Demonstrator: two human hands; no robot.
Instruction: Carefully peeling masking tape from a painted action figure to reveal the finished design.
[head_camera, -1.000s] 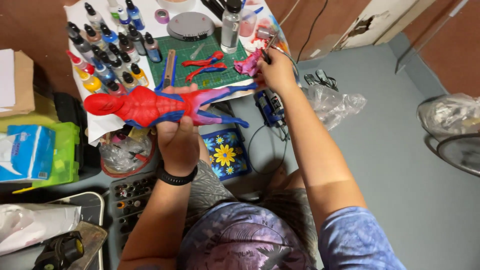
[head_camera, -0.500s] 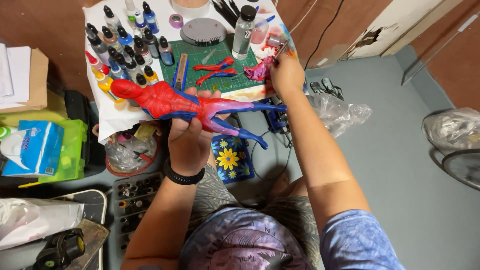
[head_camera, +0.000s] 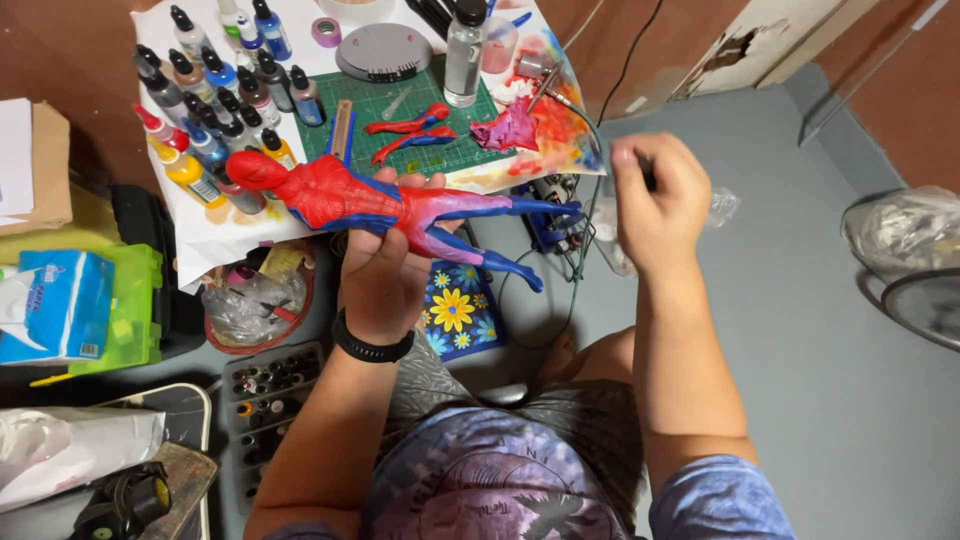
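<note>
The figure (head_camera: 390, 205), a red and blue toy body lying on its side with head to the left and legs to the right, is being gripped round the waist by the left hand (head_camera: 385, 270), which is holding it up just in front of the surface (head_camera: 230, 235). Its arms are missing from the shoulders; two loose red and blue arms (head_camera: 412, 132) are lying on the green mat (head_camera: 385, 110) behind it. The right hand (head_camera: 660, 200) is hovering well to the right of the figure, over the floor (head_camera: 800, 330), curled narrowly round a thin dark tool (head_camera: 648, 172); what kind of tool it is cannot be told. A black band (head_camera: 372, 348) is sitting on the left wrist.

A cluster of paint bottles (head_camera: 215, 95) is standing at the left of the mat, a clear bottle (head_camera: 464, 55) and a grey round lid (head_camera: 384, 50) behind it, and a sheet smeared with red and pink paint (head_camera: 535, 125) to its right. A flowered box (head_camera: 455, 310) is lying below the figure, a tissue pack (head_camera: 55, 305) and a green case (head_camera: 135, 305) far left
</note>
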